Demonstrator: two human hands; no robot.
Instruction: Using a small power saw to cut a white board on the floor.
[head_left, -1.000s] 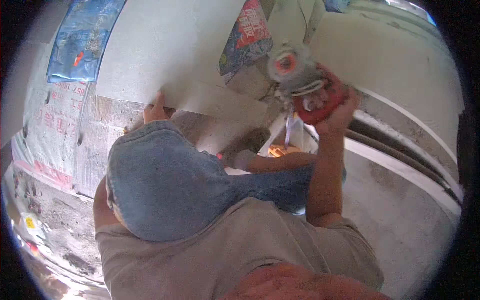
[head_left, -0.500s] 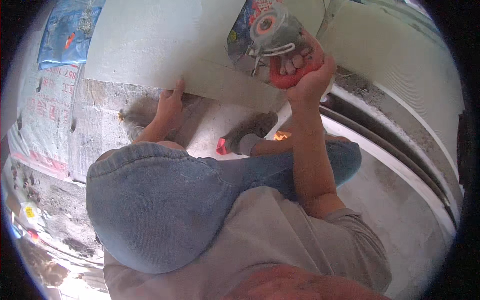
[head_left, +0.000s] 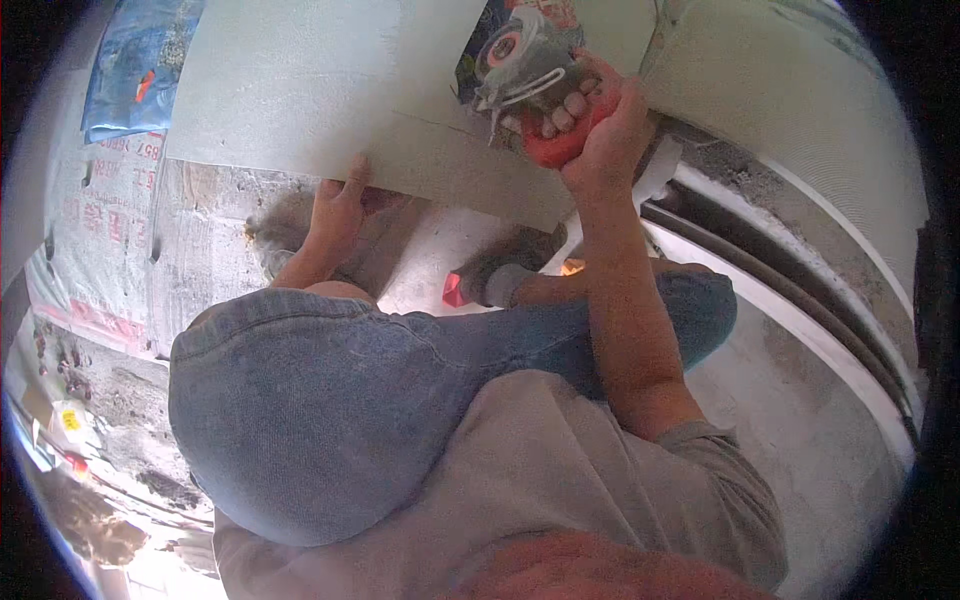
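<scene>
A large pale grey tile [head_left: 290,90] lies in front of me, its near edge over a gap. My left hand [head_left: 338,212] grips that edge, thumb on top and fingers going underneath. At the tile's right end, my right hand [head_left: 603,135] is wrapped round the red loop handle of a dusty handheld tile cutter [head_left: 525,62]. The cutter's round grey head, with an orange-red ring, is tilted up over the far right part of the tile. Its blade is hidden from me. A thin dark line runs across the tile toward the cutter.
A blue plastic bag [head_left: 140,70] lies far left, above a printed white sheet [head_left: 105,215]. Another pale slab [head_left: 790,110] is at the right, beside a long white rail [head_left: 800,300]. My bent knees [head_left: 290,400] and a shod foot [head_left: 515,260] are close below the tile.
My right hand and the cutter have moved slightly left and away from me along the tile. The left hand stays at the near edge.
</scene>
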